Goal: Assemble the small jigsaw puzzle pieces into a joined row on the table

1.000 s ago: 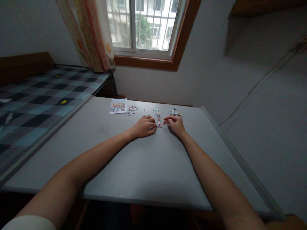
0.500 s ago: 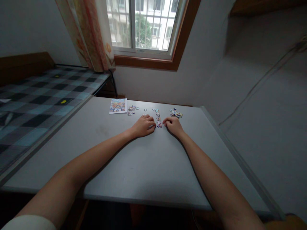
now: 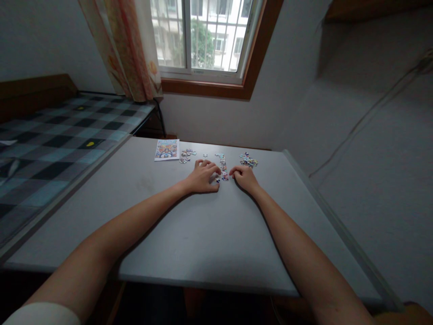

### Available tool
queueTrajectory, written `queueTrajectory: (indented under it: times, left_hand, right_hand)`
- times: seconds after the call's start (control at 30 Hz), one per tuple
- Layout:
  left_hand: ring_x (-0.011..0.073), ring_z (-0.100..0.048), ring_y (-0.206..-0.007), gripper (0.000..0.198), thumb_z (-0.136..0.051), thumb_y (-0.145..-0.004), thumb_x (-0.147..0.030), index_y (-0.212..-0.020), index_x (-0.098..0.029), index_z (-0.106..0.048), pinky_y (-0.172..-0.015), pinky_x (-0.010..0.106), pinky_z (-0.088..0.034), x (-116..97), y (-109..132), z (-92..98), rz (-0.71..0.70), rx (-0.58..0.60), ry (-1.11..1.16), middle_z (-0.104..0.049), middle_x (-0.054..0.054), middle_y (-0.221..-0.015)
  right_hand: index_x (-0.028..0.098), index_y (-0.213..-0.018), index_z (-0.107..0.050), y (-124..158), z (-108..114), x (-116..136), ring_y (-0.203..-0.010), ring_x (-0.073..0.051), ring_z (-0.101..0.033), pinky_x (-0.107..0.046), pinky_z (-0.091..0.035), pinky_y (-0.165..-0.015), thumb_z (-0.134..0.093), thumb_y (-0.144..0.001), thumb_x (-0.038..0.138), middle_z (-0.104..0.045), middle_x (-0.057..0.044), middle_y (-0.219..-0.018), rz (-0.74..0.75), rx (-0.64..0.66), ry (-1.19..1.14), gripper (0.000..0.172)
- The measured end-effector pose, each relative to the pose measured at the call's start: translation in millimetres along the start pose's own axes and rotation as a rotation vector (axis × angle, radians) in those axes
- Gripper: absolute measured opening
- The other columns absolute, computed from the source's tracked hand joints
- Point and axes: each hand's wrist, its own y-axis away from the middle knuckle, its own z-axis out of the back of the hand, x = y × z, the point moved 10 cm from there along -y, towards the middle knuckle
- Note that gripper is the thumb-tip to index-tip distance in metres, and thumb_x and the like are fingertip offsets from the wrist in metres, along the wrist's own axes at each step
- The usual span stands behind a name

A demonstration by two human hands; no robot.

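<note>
A narrow column of joined puzzle pieces [image 3: 223, 167] lies between my hands. My left hand [image 3: 204, 177] is open on its left side, fingers and thumb apart around a small loose piece [image 3: 218, 180] on the tabletop. On the column's right, my right hand [image 3: 244, 176] rests with curled fingers, thumb and index close together; whatever they hold, if anything, is too small to name. A pile of loose pieces [image 3: 248, 160] sits just beyond the right hand. More pieces [image 3: 188, 153] lie beyond the left hand, beside a printed picture sheet [image 3: 167, 150].
The white table [image 3: 189, 239] has a raised edge on the right. A single piece [image 3: 205, 155] lies near its far side. To the left stands a bed [image 3: 84, 122] with a checked cover. A window [image 3: 203, 40] and a curtain [image 3: 125, 49] are behind the table.
My left hand's fingers and thumb have spread apart, and the small piece between them now shows on the table. My right hand has stayed in place.
</note>
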Motion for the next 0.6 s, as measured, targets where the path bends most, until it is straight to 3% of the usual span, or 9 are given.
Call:
queueTrajectory:
  times: [0.23,0.6]
  left_hand:
    - [0.0292,-0.046,-0.112,0.027,-0.063,-0.073,-0.04,-0.091,-0.02,-0.059,-0.1,0.049,-0.025,5.4,-0.4,-5.7,0.047,0.052,-0.027,-0.061,0.007,-0.106]
    - [0.026,-0.045,-0.114,0.021,-0.063,-0.078,-0.04,-0.088,-0.022,-0.061,-0.098,0.043,-0.026,14.3,-1.0,-11.2,0.086,0.059,0.036,-0.061,0.004,-0.108]
  right_hand:
    - [0.019,-0.062,-0.069,0.5,0.7,1.5,-0.055,-0.014,-0.055,-0.025,-0.041,-0.063,-0.044,-0.067,0.012,-0.064,0.0,-0.056,-0.004,-0.005,-0.002,0.027]
    - [0.017,-0.064,-0.071,1.1,-0.1,3.6,-0.054,-0.013,-0.053,-0.024,-0.04,-0.063,-0.043,-0.07,0.01,-0.064,0.0,-0.057,-0.006,0.011,0.029,0.029]
